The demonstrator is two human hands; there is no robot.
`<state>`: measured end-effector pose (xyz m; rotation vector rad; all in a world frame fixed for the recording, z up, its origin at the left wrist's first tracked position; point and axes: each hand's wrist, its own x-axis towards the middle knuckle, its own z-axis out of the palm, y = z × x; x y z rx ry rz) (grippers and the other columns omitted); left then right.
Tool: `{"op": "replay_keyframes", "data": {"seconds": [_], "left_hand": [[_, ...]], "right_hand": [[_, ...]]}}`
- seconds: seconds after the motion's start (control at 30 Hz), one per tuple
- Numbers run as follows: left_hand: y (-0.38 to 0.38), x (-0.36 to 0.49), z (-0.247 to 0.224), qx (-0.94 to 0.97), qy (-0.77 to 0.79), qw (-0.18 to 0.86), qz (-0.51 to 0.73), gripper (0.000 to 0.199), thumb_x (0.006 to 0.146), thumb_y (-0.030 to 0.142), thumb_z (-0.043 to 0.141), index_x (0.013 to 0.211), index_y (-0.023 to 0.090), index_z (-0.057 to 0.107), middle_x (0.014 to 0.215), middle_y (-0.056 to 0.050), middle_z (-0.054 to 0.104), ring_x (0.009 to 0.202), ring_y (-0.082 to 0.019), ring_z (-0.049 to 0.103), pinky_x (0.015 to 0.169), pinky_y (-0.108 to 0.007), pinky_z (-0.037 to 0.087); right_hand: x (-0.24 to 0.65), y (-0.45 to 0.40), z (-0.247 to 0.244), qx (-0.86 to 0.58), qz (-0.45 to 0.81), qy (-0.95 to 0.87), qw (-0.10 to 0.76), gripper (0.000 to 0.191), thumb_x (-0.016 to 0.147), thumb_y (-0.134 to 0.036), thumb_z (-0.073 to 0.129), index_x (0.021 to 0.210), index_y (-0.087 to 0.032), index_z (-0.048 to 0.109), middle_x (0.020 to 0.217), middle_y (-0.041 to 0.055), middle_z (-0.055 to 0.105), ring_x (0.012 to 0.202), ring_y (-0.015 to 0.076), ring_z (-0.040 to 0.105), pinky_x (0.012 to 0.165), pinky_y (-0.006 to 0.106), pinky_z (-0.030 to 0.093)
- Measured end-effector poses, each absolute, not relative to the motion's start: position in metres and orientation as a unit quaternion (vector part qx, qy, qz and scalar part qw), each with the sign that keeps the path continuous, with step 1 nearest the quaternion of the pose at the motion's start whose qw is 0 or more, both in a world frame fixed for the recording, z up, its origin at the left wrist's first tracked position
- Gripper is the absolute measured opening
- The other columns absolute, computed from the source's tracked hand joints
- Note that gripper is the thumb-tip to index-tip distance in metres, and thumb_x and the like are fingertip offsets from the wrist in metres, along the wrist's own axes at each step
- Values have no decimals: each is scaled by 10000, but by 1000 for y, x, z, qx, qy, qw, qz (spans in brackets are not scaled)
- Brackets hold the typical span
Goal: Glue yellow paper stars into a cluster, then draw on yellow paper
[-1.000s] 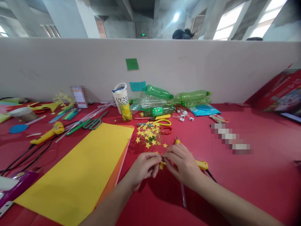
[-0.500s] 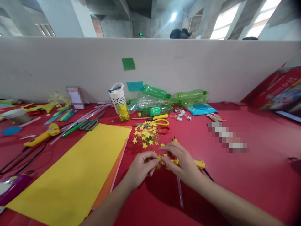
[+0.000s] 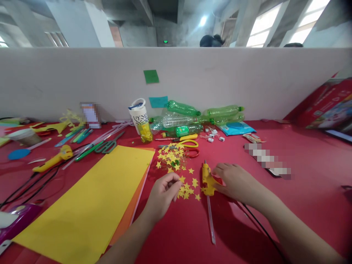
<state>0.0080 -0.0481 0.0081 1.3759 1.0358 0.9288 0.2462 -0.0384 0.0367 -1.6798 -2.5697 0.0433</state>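
Note:
My left hand (image 3: pixel 164 194) is pinched closed beside the loose yellow stars (image 3: pixel 186 190); what its fingertips hold, if anything, is too small to name. On the right, my right hand (image 3: pixel 236 180) reaches over the handle of a yellow glue gun (image 3: pixel 208 179), its fingers around the grip. The gun lies on the red table with its nozzle pointing away and a clear glue stick (image 3: pixel 211 220) sticking out of its back. Farther off, a pile of yellow stars (image 3: pixel 170 156) covers part of a clear and green plastic piece.
Yellow sheets (image 3: pixel 88 198) lie at the left. Behind the pile are scissors (image 3: pixel 191 143), plastic bottles (image 3: pixel 181 119) and a white cup (image 3: pixel 139 117). A second glue gun (image 3: pixel 53 159) sits far left. A phone-like object (image 3: pixel 266 159) lies at the right.
My right hand has moved right, away from my left hand and the stars, onto the glue gun's handle. My left hand has barely moved.

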Motion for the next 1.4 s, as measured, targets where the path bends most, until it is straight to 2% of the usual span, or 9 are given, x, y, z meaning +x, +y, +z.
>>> {"op": "replay_keyframes", "data": {"seconds": [0.13,0.3,0.37,0.47,0.57,0.7,0.87,1.13,1.4], "left_hand": [[-48,5,11,588,440,547,403,160,842,267,484,701,191,493,466,81,404,448,-69,337,462,-193,280],[-46,2,15,586,447,530,419,189,845,280,486,679,191,472,445,91,375,425,-64,308,447,-194,264],[-46,1,17,585,448,518,434,194,846,279,487,675,189,468,448,91,372,432,-64,309,448,-193,264],[-45,-1,18,582,449,501,456,181,849,269,486,688,187,477,462,86,383,449,-66,324,458,-190,272],[-45,-2,17,573,452,490,477,165,850,268,488,705,188,482,468,85,392,451,-66,327,458,-189,272],[-43,-3,13,562,457,481,494,164,849,285,493,716,190,482,454,90,384,434,-65,325,448,-189,271],[-42,-3,13,562,470,469,493,158,844,288,494,722,189,496,460,85,388,438,-67,344,439,-188,267],[-43,0,14,577,478,457,479,142,833,282,507,728,185,516,455,86,380,446,-73,353,464,-188,299],[-43,0,15,574,487,454,478,147,823,281,513,710,188,519,453,83,380,443,-76,356,467,-191,301]], "right_hand": [[256,-40,28,-539,39,-840,-41,139,712,-232,533,821,-170,593,828,78,610,709,220,578,585,292,337],[248,-41,25,-569,75,-818,-34,184,628,-127,516,802,-159,563,839,73,587,647,176,566,520,258,307],[247,-39,30,-576,87,-813,8,198,648,-123,504,834,-168,554,842,54,569,642,157,556,531,249,327],[246,-39,42,-578,94,-797,148,278,680,-129,506,953,-178,526,905,51,544,705,161,551,609,253,378],[239,-45,51,-518,120,-804,266,220,705,-130,529,914,-193,499,883,50,536,734,171,540,648,263,409],[221,-57,48,-396,173,-837,336,83,797,-226,545,872,-208,512,894,75,572,792,194,566,682,281,453],[210,-69,33,-411,207,-798,389,157,817,-314,535,932,-213,502,804,53,611,673,185,618,614,279,502],[212,-69,19,-430,216,-793,373,130,827,-344,513,772,-232,551,652,15,554,546,167,558,461,269,453],[212,-70,16,-443,208,-792,367,130,825,-333,515,762,-228,559,612,4,543,512,156,533,436,263,429]]}}
